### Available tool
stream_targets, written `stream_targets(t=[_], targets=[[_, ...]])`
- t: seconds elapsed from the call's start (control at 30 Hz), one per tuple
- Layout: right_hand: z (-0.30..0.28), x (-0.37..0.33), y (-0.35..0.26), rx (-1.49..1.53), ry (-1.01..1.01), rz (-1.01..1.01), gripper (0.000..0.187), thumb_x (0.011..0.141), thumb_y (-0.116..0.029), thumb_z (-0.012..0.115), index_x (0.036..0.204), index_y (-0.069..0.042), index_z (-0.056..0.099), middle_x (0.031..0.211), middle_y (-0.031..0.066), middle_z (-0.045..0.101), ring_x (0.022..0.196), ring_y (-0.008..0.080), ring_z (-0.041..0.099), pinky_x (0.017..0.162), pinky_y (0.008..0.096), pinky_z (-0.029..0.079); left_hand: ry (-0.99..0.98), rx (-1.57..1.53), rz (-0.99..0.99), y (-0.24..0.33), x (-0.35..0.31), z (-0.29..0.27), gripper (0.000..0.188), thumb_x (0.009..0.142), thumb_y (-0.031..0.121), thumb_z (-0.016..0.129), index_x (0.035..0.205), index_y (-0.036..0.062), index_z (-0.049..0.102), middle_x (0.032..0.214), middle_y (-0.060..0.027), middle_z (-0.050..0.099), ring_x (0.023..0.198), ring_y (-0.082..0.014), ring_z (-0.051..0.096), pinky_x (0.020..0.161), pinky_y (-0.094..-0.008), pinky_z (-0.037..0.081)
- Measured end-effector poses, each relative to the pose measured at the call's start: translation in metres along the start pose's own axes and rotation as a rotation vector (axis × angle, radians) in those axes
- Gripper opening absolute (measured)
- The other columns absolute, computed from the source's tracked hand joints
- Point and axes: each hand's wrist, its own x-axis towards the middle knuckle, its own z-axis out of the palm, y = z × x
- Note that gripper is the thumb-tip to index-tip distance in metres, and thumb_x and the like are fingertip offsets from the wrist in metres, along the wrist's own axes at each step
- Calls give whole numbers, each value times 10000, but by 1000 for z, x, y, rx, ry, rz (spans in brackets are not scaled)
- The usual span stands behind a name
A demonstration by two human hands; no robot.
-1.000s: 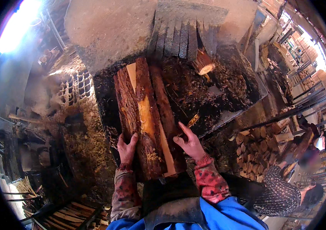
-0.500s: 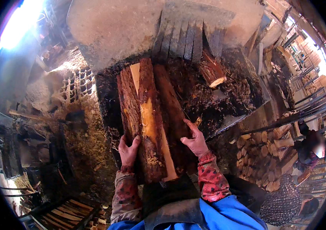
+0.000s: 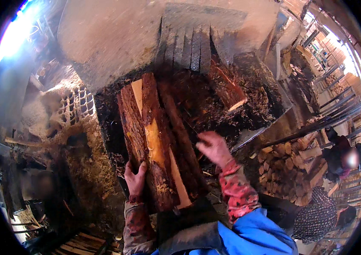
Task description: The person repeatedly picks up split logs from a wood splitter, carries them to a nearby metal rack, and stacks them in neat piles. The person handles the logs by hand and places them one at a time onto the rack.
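Several bark-covered wood slabs lie side by side lengthwise on a dark, bark-littered machine table point(image 3: 260, 135). The middle slab point(image 3: 157, 146) has a bare orange patch, with pale sawn wood along its edge. My left hand point(image 3: 135, 180) grips the near left edge of the left slab point(image 3: 130, 117), thumb on top and fingers mostly hidden at its side. Just right of the darker right slab point(image 3: 184, 142), my right hand point(image 3: 215, 148) is raised, slightly blurred, its thumb and fingers apart with nothing visible in them.
Hanging dark flaps point(image 3: 189, 49) cover an opening in the machine housing point(image 3: 108, 38) at the far side. Another bark-covered piece point(image 3: 228, 87) lies by them. Split wood point(image 3: 284, 170) is heaped at right, near two people. Sawdust point(image 3: 89, 170) covers the ground at left.
My right hand has let go of the right slab and lifted away from it. My left hand keeps its hold. The view has shifted slightly.
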Motion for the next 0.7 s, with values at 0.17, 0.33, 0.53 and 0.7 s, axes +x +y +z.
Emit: stream_targets(t=[0.17,0.33,0.53,0.7], targets=[[-88,95,54,-429,422,-55,274,753,-183,678,988,-46,652,1011,155,616,899,359,603,805,442,503,54,92,2,14,-4,4,524,815,235,709,1197,-75,530,1136,-147,623,1054,-214,562,952,-326,412],[-131,152,126,-781,372,153,352,779,-304,678,1045,-74,672,1027,157,615,993,360,577,853,440,475,1,56,-5,5,1,10,557,822,276,711,1216,-66,517,1150,-148,612,1054,-228,556,943,-348,412],[-91,184,106,-927,78,368,527,767,-403,701,1163,-67,608,1239,138,497,1143,393,483,928,587,381,74,-15,-45,38,-14,13,716,806,396,717,1261,-93,460,1186,-164,580,1043,-237,538,908,-382,426],[-79,170,101,-988,79,200,287,775,-200,650,1002,-28,618,1123,156,522,1043,371,543,853,530,454,38,-61,-84,44,-15,10,795,804,419,720,1281,-138,410,1222,-215,546,1112,-273,503,955,-410,394]])
